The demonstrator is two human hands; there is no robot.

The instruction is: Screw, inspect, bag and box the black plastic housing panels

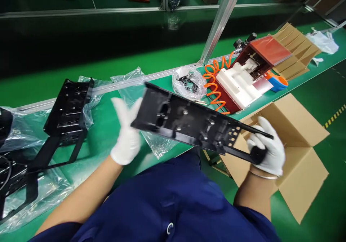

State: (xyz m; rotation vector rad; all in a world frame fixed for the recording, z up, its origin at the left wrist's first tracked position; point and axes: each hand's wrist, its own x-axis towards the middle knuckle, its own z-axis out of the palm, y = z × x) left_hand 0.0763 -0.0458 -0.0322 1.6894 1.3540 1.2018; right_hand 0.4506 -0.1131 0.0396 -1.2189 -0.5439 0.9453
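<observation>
R hand (266, 148) grips blk bracket (186, 121) by forked end, prob. as a handle; L hand (125, 137) spread wide near other end, contact unclear, prob. for balance; bracket's above bench (101, 135) edge.

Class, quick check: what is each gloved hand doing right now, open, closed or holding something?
Left hand: open, at the wide end of the black bracket; whether it touches cannot be told.
Right hand: closed, holding the black bracket's pronged end.
</observation>
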